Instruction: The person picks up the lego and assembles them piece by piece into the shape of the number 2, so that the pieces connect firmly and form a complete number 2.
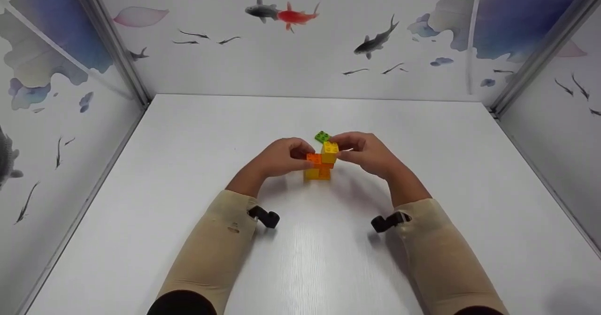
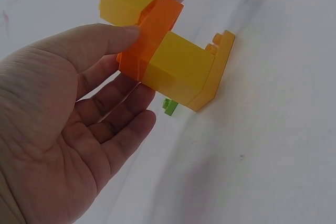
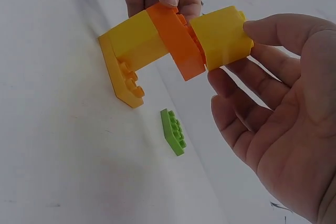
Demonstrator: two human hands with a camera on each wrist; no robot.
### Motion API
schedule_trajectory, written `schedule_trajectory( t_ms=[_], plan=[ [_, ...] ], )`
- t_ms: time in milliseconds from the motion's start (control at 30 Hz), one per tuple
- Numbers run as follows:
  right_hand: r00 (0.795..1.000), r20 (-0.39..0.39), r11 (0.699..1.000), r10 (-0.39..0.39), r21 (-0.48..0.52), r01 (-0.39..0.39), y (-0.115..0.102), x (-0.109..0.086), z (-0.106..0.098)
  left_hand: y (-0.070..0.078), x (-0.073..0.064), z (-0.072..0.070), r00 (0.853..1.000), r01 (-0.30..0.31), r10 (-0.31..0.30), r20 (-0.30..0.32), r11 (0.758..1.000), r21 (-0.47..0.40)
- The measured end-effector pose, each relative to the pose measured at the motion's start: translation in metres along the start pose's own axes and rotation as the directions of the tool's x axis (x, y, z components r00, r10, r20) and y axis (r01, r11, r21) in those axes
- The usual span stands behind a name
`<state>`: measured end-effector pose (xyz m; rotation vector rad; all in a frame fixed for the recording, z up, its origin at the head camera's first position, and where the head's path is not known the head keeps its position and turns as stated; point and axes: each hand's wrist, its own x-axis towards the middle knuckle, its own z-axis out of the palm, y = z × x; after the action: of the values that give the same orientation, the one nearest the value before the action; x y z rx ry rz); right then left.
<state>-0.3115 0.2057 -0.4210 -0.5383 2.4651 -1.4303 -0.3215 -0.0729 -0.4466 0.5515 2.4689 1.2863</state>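
A small stack of toy building bricks stands on the table at the centre of the head view. Lowest is a light-orange plate (image 3: pixel 109 74) with studs showing at one end, under a yellow brick (image 2: pixel 181 66). Across that lies an orange brick (image 3: pixel 173 45), and my left hand (image 1: pixel 285 157) pinches its end between thumb and fingers. A second yellow brick (image 3: pixel 220 38) sits at the other end of the orange one, slightly tilted, with orange studs visible at the joint. My right hand (image 1: pixel 368 154) pinches this upper yellow brick by its sides.
A flat green plate (image 3: pixel 171 132) lies studs up on the table, just beyond the stack. White panels (image 1: pixel 319 66) printed with fish enclose the white tabletop (image 1: pixel 300 258) at the back and both sides.
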Motion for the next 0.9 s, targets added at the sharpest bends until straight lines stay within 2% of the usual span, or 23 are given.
schedule_trajectory(
  t_ms=[167,367,900],
  plan=[
    [1.0,-0.007,1.0,0.024,0.003,-0.024,-0.0005,0.0,0.0016,0.0002,-0.0002,-0.0001,1.0,0.011,-0.011,-0.001,1.0,-0.004],
    [1.0,-0.004,1.0,0.004,0.024,-0.004,0.0009,0.0,0.003,0.0012,-0.0016,-0.0001,0.999,0.039,-0.039,-0.008,0.999,-0.013],
    [1.0,0.002,0.999,-0.02,-0.037,0.02,0.0011,0.003,0.0051,-0.0006,0.0005,0.0012,0.998,0.058,-0.059,-0.01,0.998,-0.02]
  ],
)
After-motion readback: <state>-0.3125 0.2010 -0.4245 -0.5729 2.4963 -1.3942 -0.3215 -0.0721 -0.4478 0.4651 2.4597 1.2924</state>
